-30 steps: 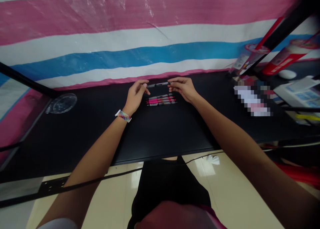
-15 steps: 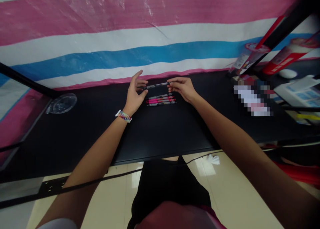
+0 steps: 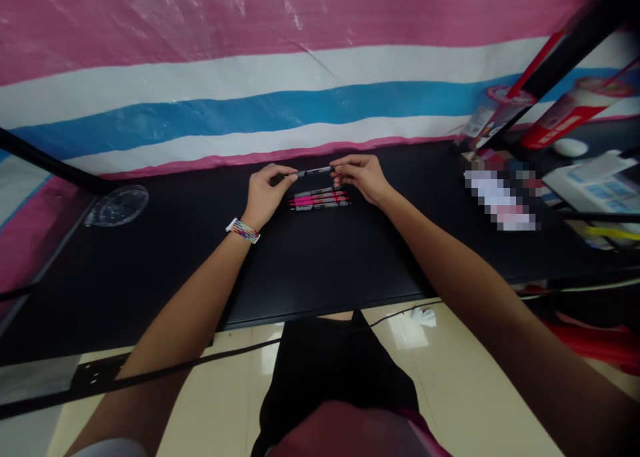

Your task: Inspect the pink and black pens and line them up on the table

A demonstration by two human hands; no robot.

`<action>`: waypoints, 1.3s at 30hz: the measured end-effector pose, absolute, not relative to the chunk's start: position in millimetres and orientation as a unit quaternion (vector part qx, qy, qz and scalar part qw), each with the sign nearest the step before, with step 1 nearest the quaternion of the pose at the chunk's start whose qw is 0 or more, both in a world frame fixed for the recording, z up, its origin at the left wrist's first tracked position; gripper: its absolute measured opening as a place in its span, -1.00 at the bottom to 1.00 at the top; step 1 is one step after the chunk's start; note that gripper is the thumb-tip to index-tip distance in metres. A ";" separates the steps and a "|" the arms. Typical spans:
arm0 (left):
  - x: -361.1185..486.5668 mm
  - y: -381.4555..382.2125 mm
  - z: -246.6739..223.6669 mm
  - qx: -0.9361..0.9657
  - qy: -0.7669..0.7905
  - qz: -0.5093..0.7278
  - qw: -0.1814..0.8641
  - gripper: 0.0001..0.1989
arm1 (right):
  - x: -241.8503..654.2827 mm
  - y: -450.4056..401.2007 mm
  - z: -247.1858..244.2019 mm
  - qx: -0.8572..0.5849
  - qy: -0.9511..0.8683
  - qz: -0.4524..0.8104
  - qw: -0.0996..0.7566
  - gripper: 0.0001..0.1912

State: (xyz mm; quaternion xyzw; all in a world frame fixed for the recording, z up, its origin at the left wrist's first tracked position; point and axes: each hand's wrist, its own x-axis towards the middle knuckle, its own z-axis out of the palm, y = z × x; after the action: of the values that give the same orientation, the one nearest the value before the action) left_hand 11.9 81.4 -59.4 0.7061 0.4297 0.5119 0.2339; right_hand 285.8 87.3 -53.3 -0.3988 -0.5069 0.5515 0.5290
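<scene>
Between my two hands a dark and clear pen (image 3: 316, 172) is held level, just beyond a row of other pens. My left hand (image 3: 267, 192) pinches its left end between thumb and fingertips. The right end sits in the closed fingertips of my right hand (image 3: 363, 176). Several pens (image 3: 320, 199), pink-red and grey, lie side by side on the black table (image 3: 310, 257), nearer to me than the held pen. A colourful woven band circles my left wrist.
A round clear plastic lid (image 3: 121, 206) lies at the left. Toward the right stand a clear cup with a red straw (image 3: 493, 114) and a red and white cup (image 3: 570, 114), near a white mouse (image 3: 571, 148). A striped sheet (image 3: 280, 77) hangs behind the table.
The fingers of my left hand, spread before, have closed on the pen's left end. My right hand keeps its hold on the other end.
</scene>
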 end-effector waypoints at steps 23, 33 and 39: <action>19.1 76.4 -55.2 0.710 0.390 0.557 0.184 -0.82 | 287.8 86.3 -43.6 -0.309 -0.419 0.689 0.505 -0.69; 19.0 76.8 -55.4 0.704 0.391 0.566 0.178 -0.81 | 285.3 84.1 -41.9 -0.313 -0.435 0.677 0.505 -0.78; 19.5 77.8 -55.3 0.699 0.396 0.568 0.177 -0.78 | 283.2 81.1 -37.4 -0.324 -0.438 0.670 0.504 -0.68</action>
State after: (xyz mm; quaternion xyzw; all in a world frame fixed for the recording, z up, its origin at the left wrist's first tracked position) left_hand 19.5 77.8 -55.3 0.6993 0.3956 0.5685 0.1768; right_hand 283.2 81.1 -37.4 -0.3243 -0.4378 0.6704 0.5038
